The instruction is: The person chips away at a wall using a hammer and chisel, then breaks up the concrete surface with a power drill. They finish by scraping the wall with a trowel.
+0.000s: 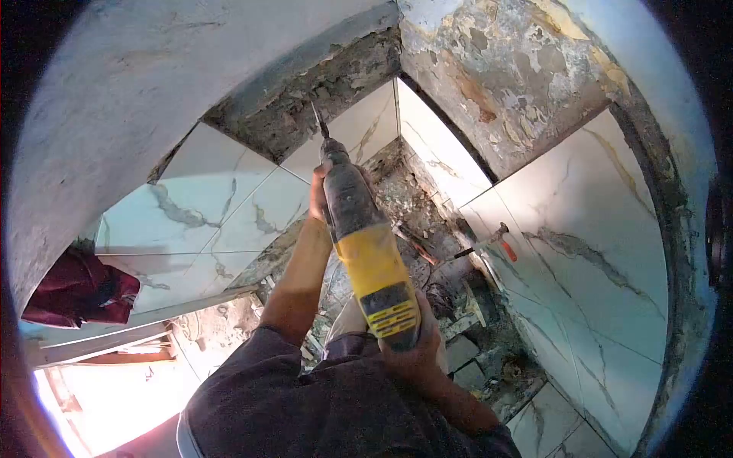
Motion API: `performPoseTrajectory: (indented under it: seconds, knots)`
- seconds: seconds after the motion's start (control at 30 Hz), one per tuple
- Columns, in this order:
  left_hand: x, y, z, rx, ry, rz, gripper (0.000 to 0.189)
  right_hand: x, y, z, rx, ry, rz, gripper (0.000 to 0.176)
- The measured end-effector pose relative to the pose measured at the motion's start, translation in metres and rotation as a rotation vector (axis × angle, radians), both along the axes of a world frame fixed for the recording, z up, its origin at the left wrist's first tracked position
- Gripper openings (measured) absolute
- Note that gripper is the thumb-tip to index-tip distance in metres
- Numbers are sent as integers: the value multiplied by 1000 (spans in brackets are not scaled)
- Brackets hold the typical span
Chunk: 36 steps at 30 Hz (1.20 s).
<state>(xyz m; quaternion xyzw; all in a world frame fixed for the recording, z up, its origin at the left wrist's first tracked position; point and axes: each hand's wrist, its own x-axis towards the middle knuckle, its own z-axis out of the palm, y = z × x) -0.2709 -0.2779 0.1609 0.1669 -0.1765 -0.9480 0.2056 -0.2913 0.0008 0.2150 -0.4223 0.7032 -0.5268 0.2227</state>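
Observation:
A yellow and black rotary hammer points up and away from me, with a thin metal bit in its chuck. The bit's tip overlaps the rough, bare strip of wall above the marbled white tiles. My left hand is closed round the front of the tool, just behind the chuck; most of its fingers are behind the body. At the rear end, my right hand grips the handle, its fingers partly hidden by the housing.
Below the tool, rubble and broken pieces cover the floor. A hammer with a red part lies to the right. Peeling plaster covers the upper right wall, above more marbled tiles. Dark red cloth hangs at left.

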Motion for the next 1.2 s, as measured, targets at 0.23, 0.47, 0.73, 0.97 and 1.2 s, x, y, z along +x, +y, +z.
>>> performPoseTrajectory:
  seconds: [0.23, 0.47, 0.73, 0.97, 1.2]
  knots:
    - [-7, -45, -12, -116, -311, 100, 55, 0, -41, -21, -119, -81, -129, 79]
    - [10, -81, -31, -218, -83, -67, 53, 17, -67, -15, -30, -458, -68, 77]
    - [3, -18, -17, -160, -211, -1, 52, 7, 2, -25, -109, -191, -108, 81]
    - [-4, 20, 4, -205, -449, 160, 20, 7, 35, -50, -145, -615, -167, 76]
    - [-16, 21, -11, -245, -728, 111, 23, -4, 28, -86, -244, -1493, -191, 43]
